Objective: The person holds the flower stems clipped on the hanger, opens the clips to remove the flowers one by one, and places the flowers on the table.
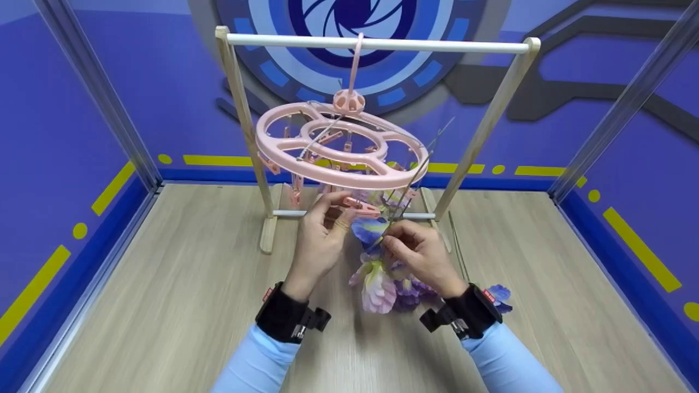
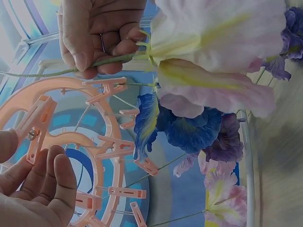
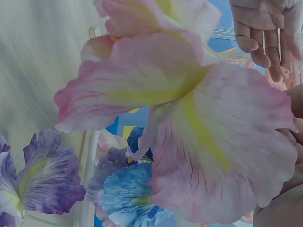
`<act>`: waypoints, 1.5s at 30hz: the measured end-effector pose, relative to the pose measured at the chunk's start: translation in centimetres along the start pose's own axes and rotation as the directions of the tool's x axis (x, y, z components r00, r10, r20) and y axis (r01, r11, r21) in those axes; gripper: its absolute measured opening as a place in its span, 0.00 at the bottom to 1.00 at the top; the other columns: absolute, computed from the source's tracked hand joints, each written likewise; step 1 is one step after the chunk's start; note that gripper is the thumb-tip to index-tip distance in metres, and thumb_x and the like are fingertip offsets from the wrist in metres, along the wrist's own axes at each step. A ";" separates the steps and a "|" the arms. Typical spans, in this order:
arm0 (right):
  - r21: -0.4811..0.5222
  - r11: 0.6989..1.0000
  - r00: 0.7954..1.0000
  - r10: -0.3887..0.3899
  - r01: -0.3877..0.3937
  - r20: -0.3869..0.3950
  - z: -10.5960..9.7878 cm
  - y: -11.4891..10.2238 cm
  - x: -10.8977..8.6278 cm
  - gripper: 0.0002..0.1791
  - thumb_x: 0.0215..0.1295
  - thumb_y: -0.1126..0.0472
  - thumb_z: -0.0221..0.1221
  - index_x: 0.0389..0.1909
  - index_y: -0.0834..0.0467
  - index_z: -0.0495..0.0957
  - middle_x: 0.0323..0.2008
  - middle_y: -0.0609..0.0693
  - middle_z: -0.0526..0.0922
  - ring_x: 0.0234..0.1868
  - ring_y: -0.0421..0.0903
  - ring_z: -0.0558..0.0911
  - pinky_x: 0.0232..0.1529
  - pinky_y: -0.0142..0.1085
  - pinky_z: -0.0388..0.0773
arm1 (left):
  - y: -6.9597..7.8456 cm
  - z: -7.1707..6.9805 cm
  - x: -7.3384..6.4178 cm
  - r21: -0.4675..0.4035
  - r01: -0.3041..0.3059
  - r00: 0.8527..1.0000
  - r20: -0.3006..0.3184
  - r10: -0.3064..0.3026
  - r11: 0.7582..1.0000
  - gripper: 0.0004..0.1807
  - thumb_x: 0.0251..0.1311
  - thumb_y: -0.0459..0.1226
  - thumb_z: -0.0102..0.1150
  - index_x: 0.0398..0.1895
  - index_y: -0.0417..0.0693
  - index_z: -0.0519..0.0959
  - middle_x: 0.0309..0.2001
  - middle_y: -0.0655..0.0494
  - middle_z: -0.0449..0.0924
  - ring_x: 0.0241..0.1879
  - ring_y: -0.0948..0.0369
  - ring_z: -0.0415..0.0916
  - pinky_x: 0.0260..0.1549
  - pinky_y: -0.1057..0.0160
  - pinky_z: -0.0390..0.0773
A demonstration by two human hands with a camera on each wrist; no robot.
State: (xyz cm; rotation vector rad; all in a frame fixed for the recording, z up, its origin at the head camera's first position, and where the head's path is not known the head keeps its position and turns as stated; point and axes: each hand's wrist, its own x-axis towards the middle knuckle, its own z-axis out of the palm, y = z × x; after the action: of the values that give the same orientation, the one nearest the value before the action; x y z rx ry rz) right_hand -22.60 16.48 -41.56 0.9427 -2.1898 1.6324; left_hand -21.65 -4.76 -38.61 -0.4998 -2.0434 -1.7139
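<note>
A round pink clip hanger (image 1: 338,177) with several dangling clothespins hangs tilted. My left hand (image 1: 319,237) pinches one pink clothespin (image 2: 40,125) between thumb and fingers, below the ring's front edge. To its right, my right hand (image 1: 423,251) pinches the thin green stem (image 2: 111,60) of a pale pink artificial iris (image 2: 213,42) just behind the bloom. That bloom hangs below the hands in the head view and fills much of the right wrist view. Blue iris petals (image 1: 368,229) show between the hands. In the left wrist view, several other flowers are beside the clips.
A wooden rack with a white top bar (image 1: 437,45) carries the hanger by its hook (image 1: 356,63). Purple flowers (image 1: 409,292) are below the right hand, and another blue-purple flower (image 1: 499,295) lies by the right wrist. Printed panels (image 1: 617,136) enclose the wood-grain table (image 1: 191,273).
</note>
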 end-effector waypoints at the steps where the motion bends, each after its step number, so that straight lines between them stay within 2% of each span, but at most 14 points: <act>1: 0.003 1.000 1.000 0.001 -0.001 -0.002 0.0 0.0 0.0 0.04 0.68 0.76 0.59 0.35 0.68 0.81 0.25 0.62 0.83 0.22 0.51 0.83 0.23 0.39 0.82 | 0.0 0.0 0.0 0.002 -0.001 1.000 -0.002 0.001 1.000 0.16 0.72 0.36 0.61 0.59 0.41 0.80 0.47 0.47 0.83 0.41 0.54 0.81 0.39 0.63 0.79; 7: 0.037 0.999 1.000 0.006 -0.006 0.007 -0.1 0.0 -0.2 0.04 0.70 0.76 0.58 0.35 0.69 0.80 0.24 0.61 0.83 0.21 0.52 0.82 0.23 0.32 0.81 | -0.1 0.0 0.0 -0.010 0.009 1.000 -0.002 -0.009 1.000 0.17 0.72 0.36 0.61 0.60 0.41 0.80 0.47 0.47 0.83 0.41 0.53 0.81 0.39 0.62 0.81; 13: 0.028 1.000 1.000 0.010 -0.011 0.012 -0.1 -0.1 -0.3 0.04 0.70 0.76 0.58 0.36 0.69 0.80 0.25 0.60 0.84 0.21 0.50 0.83 0.23 0.33 0.81 | -0.2 -0.1 0.0 -0.013 0.014 1.000 0.000 -0.014 1.000 0.18 0.71 0.37 0.62 0.61 0.43 0.80 0.47 0.48 0.82 0.40 0.56 0.80 0.38 0.65 0.80; 20: 0.023 1.000 1.000 -0.015 0.015 0.012 -0.3 0.1 -0.5 0.04 0.71 0.76 0.57 0.37 0.71 0.80 0.25 0.63 0.83 0.21 0.47 0.83 0.22 0.31 0.81 | -0.2 -0.3 -0.1 -0.019 0.017 1.000 0.010 -0.017 1.000 0.18 0.71 0.35 0.62 0.62 0.41 0.79 0.49 0.47 0.82 0.41 0.55 0.80 0.40 0.62 0.80; 26: 0.034 0.999 1.000 -0.028 0.028 0.005 -0.8 0.0 -0.8 0.04 0.71 0.77 0.55 0.38 0.72 0.78 0.26 0.64 0.83 0.23 0.43 0.83 0.22 0.34 0.82 | -0.1 -0.4 -0.1 -0.038 0.015 1.000 0.011 -0.015 0.999 0.18 0.70 0.34 0.62 0.61 0.42 0.79 0.48 0.46 0.82 0.41 0.55 0.80 0.40 0.63 0.79; 37: 0.048 0.999 1.000 0.004 -0.003 -0.015 -2.1 -0.2 -1.8 0.04 0.69 0.79 0.56 0.42 0.78 0.76 0.28 0.64 0.84 0.24 0.45 0.83 0.24 0.35 0.82 | -0.1 -0.5 -0.2 -0.042 0.005 1.000 0.016 -0.004 0.999 0.18 0.70 0.35 0.62 0.62 0.42 0.79 0.48 0.45 0.82 0.41 0.51 0.79 0.39 0.64 0.79; 45: 0.071 0.997 1.000 0.013 -0.011 -0.026 -2.4 -0.1 -2.6 0.03 0.68 0.80 0.56 0.41 0.77 0.76 0.28 0.65 0.83 0.23 0.47 0.83 0.24 0.34 0.82 | -0.1 -0.6 -0.2 -0.020 -0.005 1.000 0.017 0.005 1.000 0.19 0.70 0.34 0.62 0.62 0.42 0.79 0.48 0.47 0.82 0.40 0.54 0.80 0.39 0.63 0.80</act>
State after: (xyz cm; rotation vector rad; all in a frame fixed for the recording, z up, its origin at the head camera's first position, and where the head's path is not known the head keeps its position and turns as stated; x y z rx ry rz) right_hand -20.98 19.59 -42.14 0.9225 -2.1370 1.7279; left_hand -21.43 -5.34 -38.72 -0.5272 -2.0375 -1.7341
